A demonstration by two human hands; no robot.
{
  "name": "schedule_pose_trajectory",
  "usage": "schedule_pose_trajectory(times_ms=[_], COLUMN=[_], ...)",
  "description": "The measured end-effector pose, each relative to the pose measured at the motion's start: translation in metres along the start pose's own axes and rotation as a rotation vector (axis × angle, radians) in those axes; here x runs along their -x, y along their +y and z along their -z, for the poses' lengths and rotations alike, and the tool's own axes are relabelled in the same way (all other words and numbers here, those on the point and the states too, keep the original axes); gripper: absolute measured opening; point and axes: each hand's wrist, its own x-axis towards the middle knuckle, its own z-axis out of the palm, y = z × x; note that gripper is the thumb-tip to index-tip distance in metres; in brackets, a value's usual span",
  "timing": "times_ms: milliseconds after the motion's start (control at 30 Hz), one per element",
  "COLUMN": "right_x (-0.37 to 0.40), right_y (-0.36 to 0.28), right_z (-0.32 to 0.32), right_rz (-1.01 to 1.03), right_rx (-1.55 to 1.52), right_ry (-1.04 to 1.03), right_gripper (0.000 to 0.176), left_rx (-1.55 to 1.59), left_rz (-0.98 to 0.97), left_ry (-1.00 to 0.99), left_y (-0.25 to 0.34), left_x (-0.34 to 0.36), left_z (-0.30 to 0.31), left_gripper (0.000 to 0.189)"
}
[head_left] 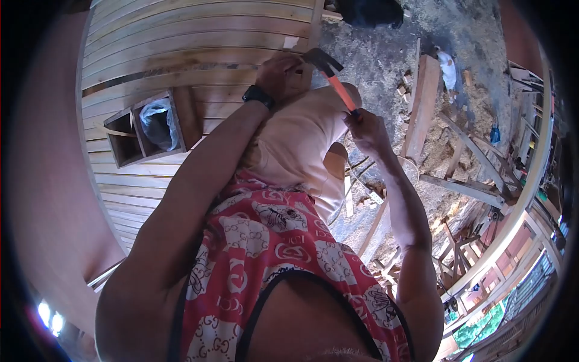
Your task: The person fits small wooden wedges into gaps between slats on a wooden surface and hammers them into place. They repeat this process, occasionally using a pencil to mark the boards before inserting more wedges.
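My right hand (367, 133) is closed around the lower grip of a claw hammer (341, 90) with an orange handle and a black head. The hammer is tilted, its head up beside the edge of the slatted wooden panel (211, 39). Close to that head, my left hand (278, 73), with a black watch (258, 96) on its wrist, rests at the panel's edge. Its fingers are curled together, and what they pinch, if anything, is too small to make out. My leg in beige shorts (289, 136) lies just below both hands.
A two-compartment wooden box (125, 137) with a plastic bag (158, 114) inside sits against the slats. On the right, a thick timber beam (421, 105), wood offcuts, shavings and frames lie on the rough floor (374, 45). A dark object (371, 11) stands at the top.
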Motion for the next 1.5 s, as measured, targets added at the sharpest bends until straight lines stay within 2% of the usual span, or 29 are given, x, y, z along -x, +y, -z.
schedule_pose_trajectory(times_ms=[33,67,133,167,233,267,333,367,433,500,600,667,733,767,800,867,933,1000,1067,1133,1167,1200,1300,1367,1400,1467,1500], right_x=[0.0,0.005,0.015,0.021,0.024,0.024,0.022,0.021,0.023,0.016,0.014,0.003,-0.009,-0.013,-0.015,-0.022,-0.024,-0.029,-0.027,-0.042,-0.049,-0.059,-0.063,-0.056,-0.052,-0.057,-0.061], right_y=[0.005,0.006,0.0,0.006,0.018,0.023,0.02,0.019,0.018,0.019,0.016,0.034,0.033,0.038,0.04,0.041,0.022,0.011,0.058,0.054,0.053,0.046,0.028,0.019,0.01,0.053,0.059], right_z=[0.001,0.003,0.012,0.011,0.003,-0.001,-0.005,-0.006,-0.01,-0.011,-0.004,-0.004,0.004,0.011,0.016,0.023,0.039,0.039,0.018,0.022,0.028,0.027,0.046,0.049,0.048,0.038,0.042], right_rz=[-0.112,-0.112,-0.1,-0.079,-0.09,-0.096,-0.125,-0.156,-0.135,-0.027,-0.036,0.035,0.302,0.216,0.216,-0.018,-0.015,0.419,0.384,0.548,0.098,-0.027,-0.043,0.317,0.432,0.522,0.514], right_rx=[-0.009,-0.005,-0.165,-0.205,-0.295,-0.383,-0.352,-0.322,-0.309,-0.246,-0.233,-0.199,-0.035,-0.02,-0.019,-0.087,-0.074,-0.292,-0.347,-0.123,0.065,0.306,0.242,-0.141,-0.352,-0.287,-0.159], right_ry=[-0.013,-0.013,0.028,0.054,0.046,0.044,0.06,0.073,0.082,0.119,0.138,0.131,0.135,-0.005,-0.009,-0.096,-0.133,0.195,0.218,0.187,-0.124,-0.173,-0.167,0.065,0.122,0.048,-0.063], right_gripper=[0.035,0.035,0.036,0.035,0.036,0.036,0.036,0.037,0.037,0.036,0.034,0.03,0.027,0.024,0.024,0.024,0.019,0.01,0.009,0.005,0.009,0.02,0.02,0.024,0.024,0.019,0.008], left_rx=[-0.024,-0.022,0.117,0.119,-0.543,-0.544,-0.552,-0.553,-0.606,-0.562,-0.513,-0.513,-0.492,-0.491,-0.509,-0.526,-0.5,-0.484,-0.467,-0.459,-0.453,-0.481,-0.494,-0.48,-0.472,-0.459,-0.464], left_rz=[-0.053,-0.053,0.301,0.304,0.135,0.134,-0.024,-0.022,0.004,-0.004,-0.014,-0.024,-0.008,-0.004,-0.004,-0.006,0.002,0.008,0.008,0.017,0.014,0.011,0.009,0.015,0.005,-0.003,-0.009], left_ry=[0.001,0.004,-0.092,-0.091,-0.057,-0.054,0.006,0.013,-0.208,-0.166,-0.133,-0.127,-0.118,-0.115,-0.115,-0.108,-0.1,-0.104,-0.109,-0.121,-0.121,-0.132,-0.126,-0.118,-0.111,-0.105,-0.11], left_y=[0.003,0.0,-0.013,-0.019,-0.014,-0.014,-0.021,-0.026,-0.035,-0.039,-0.038,-0.034,-0.026,-0.025,-0.025,-0.028,-0.033,-0.032,-0.031,-0.034,-0.033,-0.032,-0.033,-0.035,-0.038,-0.039,-0.039], left_x=[0.001,0.005,0.015,0.019,0.015,0.009,-0.002,-0.005,-0.006,-0.007,-0.004,-0.007,-0.008,-0.009,-0.008,-0.01,-0.007,-0.007,-0.007,-0.007,-0.007,-0.006,-0.007,-0.006,-0.005,-0.002,-0.003], left_z=[0.002,0.004,0.011,0.019,0.047,0.055,0.062,0.063,0.062,0.061,0.059,0.059,0.061,0.061,0.061,0.06,0.059,0.061,0.061,0.059,0.059,0.059,0.062,0.064,0.063,0.062,0.062], left_gripper=[0.013,0.013,0.031,0.031,0.035,0.035,0.036,0.036,0.031,0.029,0.028,0.029,0.033,0.033,0.032,0.031,0.032,0.031,0.031,0.03,0.03,0.029,0.027,0.027,0.027,0.028,0.028])
